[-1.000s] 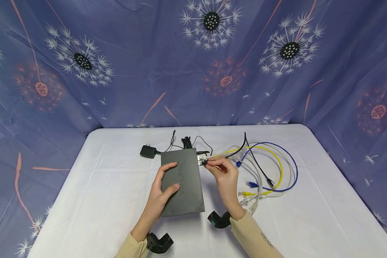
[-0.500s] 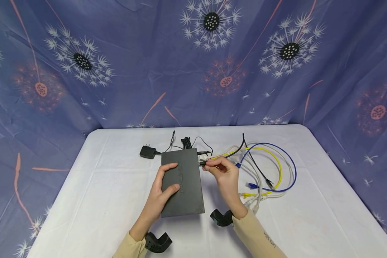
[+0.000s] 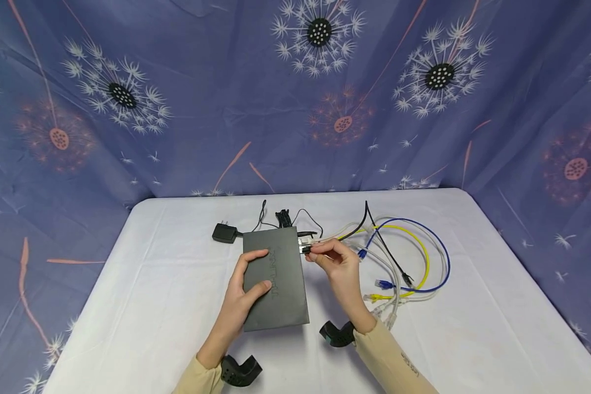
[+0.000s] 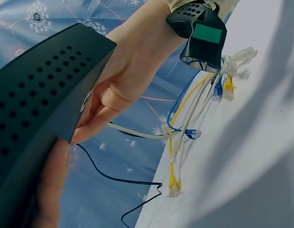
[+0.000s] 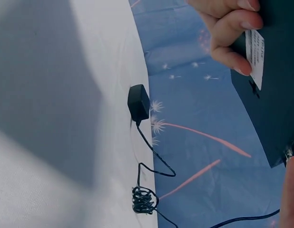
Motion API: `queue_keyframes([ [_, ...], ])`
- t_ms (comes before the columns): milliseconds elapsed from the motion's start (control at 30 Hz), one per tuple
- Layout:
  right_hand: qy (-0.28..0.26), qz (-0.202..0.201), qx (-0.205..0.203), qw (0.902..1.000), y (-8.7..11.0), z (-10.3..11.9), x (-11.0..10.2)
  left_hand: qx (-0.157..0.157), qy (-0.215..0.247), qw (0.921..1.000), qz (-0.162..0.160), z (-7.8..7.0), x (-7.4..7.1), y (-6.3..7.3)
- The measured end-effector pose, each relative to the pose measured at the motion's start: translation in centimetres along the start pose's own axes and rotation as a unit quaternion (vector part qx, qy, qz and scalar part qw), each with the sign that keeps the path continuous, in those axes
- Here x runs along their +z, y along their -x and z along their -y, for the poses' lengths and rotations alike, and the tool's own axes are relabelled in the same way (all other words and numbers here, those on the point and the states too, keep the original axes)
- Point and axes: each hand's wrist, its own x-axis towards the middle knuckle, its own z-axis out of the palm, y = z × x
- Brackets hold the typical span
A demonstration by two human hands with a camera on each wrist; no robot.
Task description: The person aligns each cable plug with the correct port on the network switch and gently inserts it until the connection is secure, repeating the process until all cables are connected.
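A dark grey TP-LINK network switch (image 3: 288,301) is held raised over the white table. My left hand (image 3: 241,293) grips its left side, thumb and index finger on the top face, the other fingers against the labelled underside (image 5: 256,54) in the right wrist view. My right hand (image 3: 342,268) pinches the black plug of a network cable (image 3: 306,249) right at the ports on the switch's right edge. A light-coloured plug (image 3: 305,239) sits just beyond it in the same row, with a black power lead (image 3: 306,233) beside that.
Blue cable (image 3: 448,257), yellow cable (image 3: 427,257) and several whitish cables lie coiled on the right, with a black plug (image 3: 407,279) among them. A power adapter (image 3: 224,233) and its bundled cord (image 3: 283,218) lie behind the switch. A patterned curtain (image 3: 295,109) stands behind the table.
Both hands keep their hold, and the switch and black plug stay together with only a slight shift left in view. The black cable's loop behind the right hand has moved a little left.
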Motion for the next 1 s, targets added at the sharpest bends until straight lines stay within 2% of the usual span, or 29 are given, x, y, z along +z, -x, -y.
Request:
queue_keyframes([
  [167,-0.022,0.025,0.033,0.9989,0.2,-0.1,-0.1,0.002,0.003,0.9997,-0.024,0.1,0.0,-0.1],
  [333,-0.011,0.027,0.056,0.9980,0.5,-0.1,-0.4,0.000,0.004,0.9997,-0.026,0.1,0.0,-0.2],
  [567,0.006,0.024,0.050,0.9985,0.5,0.1,-1.5,0.001,0.003,0.9996,-0.028,0.3,0.0,-0.2],
  [833,0.004,0.015,0.021,0.9997,0.4,0.3,-3.0,0.004,0.006,0.9996,-0.029,0.5,0.1,-0.2],
  [1000,0.009,-0.002,0.015,0.9998,0.4,0.4,-4.1,0.003,0.008,0.9994,-0.032,0.5,0.1,-0.1],
])
